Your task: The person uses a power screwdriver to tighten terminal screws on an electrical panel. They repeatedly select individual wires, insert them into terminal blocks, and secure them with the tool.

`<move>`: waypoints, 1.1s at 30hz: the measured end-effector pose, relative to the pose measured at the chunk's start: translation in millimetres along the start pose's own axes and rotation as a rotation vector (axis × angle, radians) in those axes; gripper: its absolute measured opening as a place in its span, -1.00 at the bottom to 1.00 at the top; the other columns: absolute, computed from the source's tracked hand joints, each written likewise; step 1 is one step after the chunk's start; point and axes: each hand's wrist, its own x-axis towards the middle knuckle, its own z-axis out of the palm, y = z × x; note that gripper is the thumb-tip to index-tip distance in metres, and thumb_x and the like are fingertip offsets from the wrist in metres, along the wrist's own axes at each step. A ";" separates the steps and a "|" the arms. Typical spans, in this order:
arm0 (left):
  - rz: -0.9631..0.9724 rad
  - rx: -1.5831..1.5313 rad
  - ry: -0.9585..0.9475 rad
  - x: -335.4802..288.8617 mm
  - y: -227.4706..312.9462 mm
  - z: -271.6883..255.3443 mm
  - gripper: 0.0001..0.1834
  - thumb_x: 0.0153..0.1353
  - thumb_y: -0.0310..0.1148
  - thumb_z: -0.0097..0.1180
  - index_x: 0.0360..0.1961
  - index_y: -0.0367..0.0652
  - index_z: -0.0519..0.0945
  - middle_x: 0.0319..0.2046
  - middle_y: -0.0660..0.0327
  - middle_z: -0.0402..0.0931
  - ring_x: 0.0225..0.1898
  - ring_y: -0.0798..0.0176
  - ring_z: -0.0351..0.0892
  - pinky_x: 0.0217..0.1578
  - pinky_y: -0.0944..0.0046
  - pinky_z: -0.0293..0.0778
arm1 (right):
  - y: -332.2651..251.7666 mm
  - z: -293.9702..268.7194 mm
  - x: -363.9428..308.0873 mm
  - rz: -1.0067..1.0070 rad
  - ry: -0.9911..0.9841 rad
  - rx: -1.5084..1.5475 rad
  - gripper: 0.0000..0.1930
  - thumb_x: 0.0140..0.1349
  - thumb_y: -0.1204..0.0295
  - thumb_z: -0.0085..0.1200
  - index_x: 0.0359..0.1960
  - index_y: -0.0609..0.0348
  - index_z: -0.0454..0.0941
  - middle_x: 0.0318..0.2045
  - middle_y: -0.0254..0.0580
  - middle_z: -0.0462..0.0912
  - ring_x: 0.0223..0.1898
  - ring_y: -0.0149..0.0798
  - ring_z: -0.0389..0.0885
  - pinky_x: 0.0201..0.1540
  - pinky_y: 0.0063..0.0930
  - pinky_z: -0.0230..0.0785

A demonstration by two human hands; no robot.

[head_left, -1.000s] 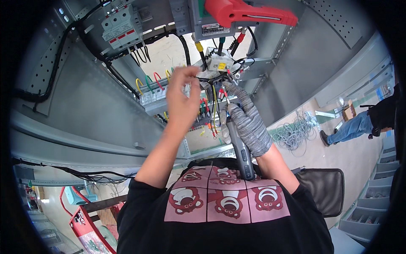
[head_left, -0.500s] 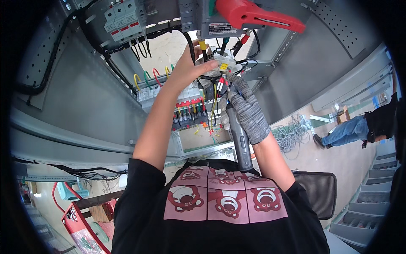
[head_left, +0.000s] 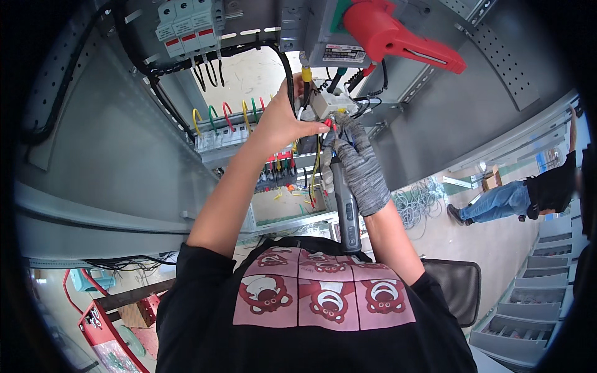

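My bare left hand (head_left: 281,127) reaches into a grey metal cabinet. Its fingers curl behind a white block-shaped device (head_left: 322,103), partly hidden by it and by cables. The thumb rests against red-sleeved wire ends (head_left: 330,124) at the device's near side. My right hand (head_left: 362,177), in a grey knitted glove, is wrapped round a dark grey cordless screwdriver (head_left: 348,221). The screwdriver's tip points up at those wire ends; whether it touches a screw is hidden. A cable with a yellow sleeve (head_left: 306,74) runs down beside the device.
Above is a switch with a red handle (head_left: 398,40); breakers (head_left: 186,28) sit at upper left. A row of terminals with coloured wires (head_left: 224,133) lies left of my forearm. Coiled grey cable (head_left: 420,202) and another person (head_left: 516,199) are at right, a red cart (head_left: 109,332) at lower left.
My left thumb has shifted from the white device's yellow-labelled face down to the red-sleeved wire ends. The view has moved slightly; my right hand still holds the screwdriver at the same spot.
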 end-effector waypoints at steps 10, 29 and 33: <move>-0.066 -0.011 0.091 -3.8 3.2 12.4 0.05 -0.30 -0.32 0.62 0.25 -0.24 0.25 0.12 0.03 0.46 0.20 0.10 0.45 0.28 0.15 0.29 | 12.2 -5.5 8.1 0.004 0.026 -0.001 -0.56 0.35 0.59 -0.09 0.27 0.10 0.34 -0.07 -0.29 0.55 -0.14 -0.49 0.52 -0.05 -0.59 0.44; -0.106 -0.007 0.285 -11.2 11.0 28.7 0.08 -0.33 -0.28 0.64 0.24 -0.25 0.27 0.14 0.06 0.42 0.22 0.10 0.41 0.25 0.15 0.29 | 14.2 -28.8 20.2 0.006 -0.177 -0.050 -0.57 0.38 0.60 -0.16 0.28 0.13 0.23 -0.21 -0.20 0.51 -0.26 -0.42 0.49 -0.21 -0.55 0.41; -0.099 0.006 0.296 -9.7 13.3 31.6 0.07 -0.37 -0.24 0.65 0.22 -0.25 0.31 0.10 0.10 0.44 0.21 0.10 0.42 0.24 0.14 0.29 | 0.1 -30.1 17.9 0.156 -0.185 0.102 -0.62 0.38 0.58 -0.11 0.23 0.15 0.30 -0.04 -0.25 0.48 -0.08 -0.45 0.46 0.04 -0.57 0.36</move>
